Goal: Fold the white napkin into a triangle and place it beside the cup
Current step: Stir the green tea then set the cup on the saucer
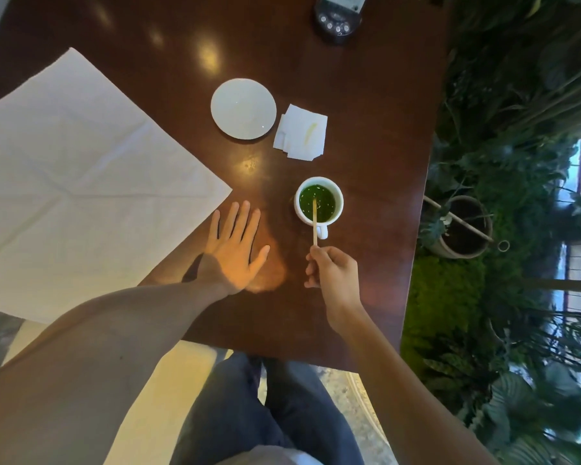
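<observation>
Napkin [78, 182], big and white, lies open and flat on the left side of the brown table [366, 135], with fold lines across it. Cup [318, 203] of green drink stands to its right, well apart from it. The left hand [237, 245] lies flat on the table, fingers spread, just beside the napkin's corner. The right hand [331, 268] pinches a thin stick [314, 223] that dips into the cup. A saucer [243, 109] and a small folded paper [301, 132] sit farther back.
</observation>
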